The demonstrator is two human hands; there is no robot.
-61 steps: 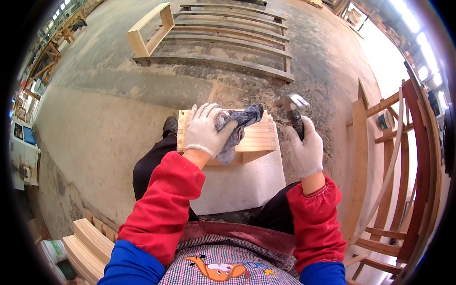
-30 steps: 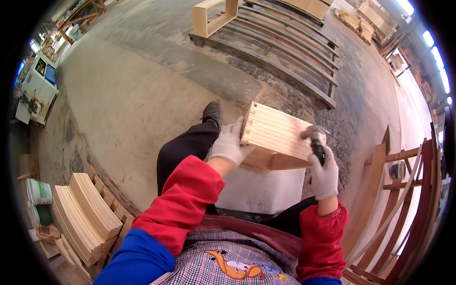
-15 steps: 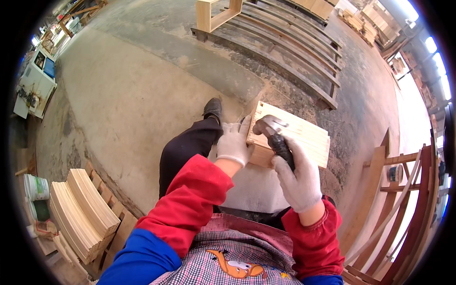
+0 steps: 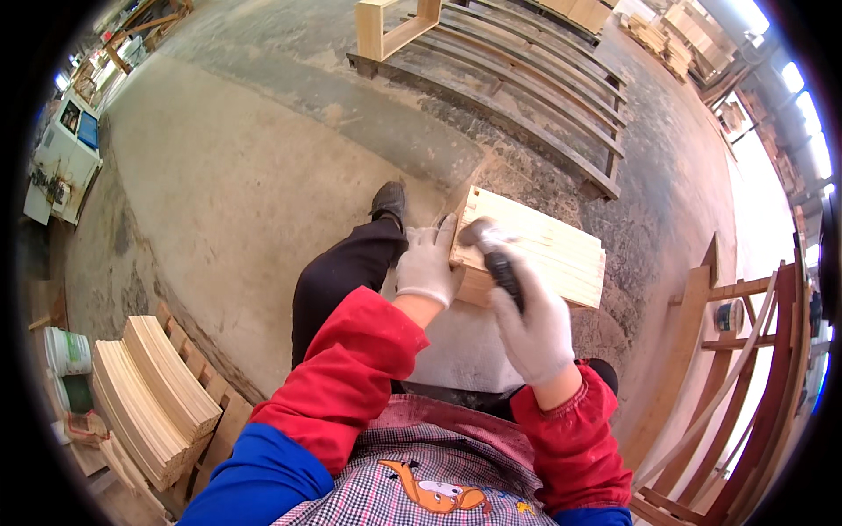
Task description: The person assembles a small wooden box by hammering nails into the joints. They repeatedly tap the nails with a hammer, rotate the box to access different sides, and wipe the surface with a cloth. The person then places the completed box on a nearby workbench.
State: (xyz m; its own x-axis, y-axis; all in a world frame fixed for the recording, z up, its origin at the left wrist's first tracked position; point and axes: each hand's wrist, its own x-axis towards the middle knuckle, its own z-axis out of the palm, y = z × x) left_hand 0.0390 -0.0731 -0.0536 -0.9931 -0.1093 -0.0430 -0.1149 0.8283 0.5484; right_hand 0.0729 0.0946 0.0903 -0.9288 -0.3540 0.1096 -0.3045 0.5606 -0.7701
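Observation:
A pale wooden box (image 4: 548, 250) with finger-jointed corners rests on a whitish support (image 4: 465, 351) in front of my lap. My left hand (image 4: 430, 263), in a white glove, grips the box's near left corner, its fingers along the left end. In my right hand (image 4: 532, 324), also gloved, is a hammer (image 4: 503, 279) with a black handle, the fingers closed around it. The hammer's head, slightly blurred, is over the left part of the box's top, near the left edge. I cannot tell whether it touches the wood.
A slatted pallet (image 4: 526, 92) lies ahead, with an open wooden frame (image 4: 399, 31) on its left end. Stacked curved wood strips (image 4: 153, 394) stand at lower left beside white buckets (image 4: 67, 351). A wooden rack (image 4: 745, 351) is on the right, a pale machine (image 4: 68, 153) far left.
My right hand and the hammer have shifted a little to the left, and the hammer's head is more blurred. My left hand keeps its hold on the box.

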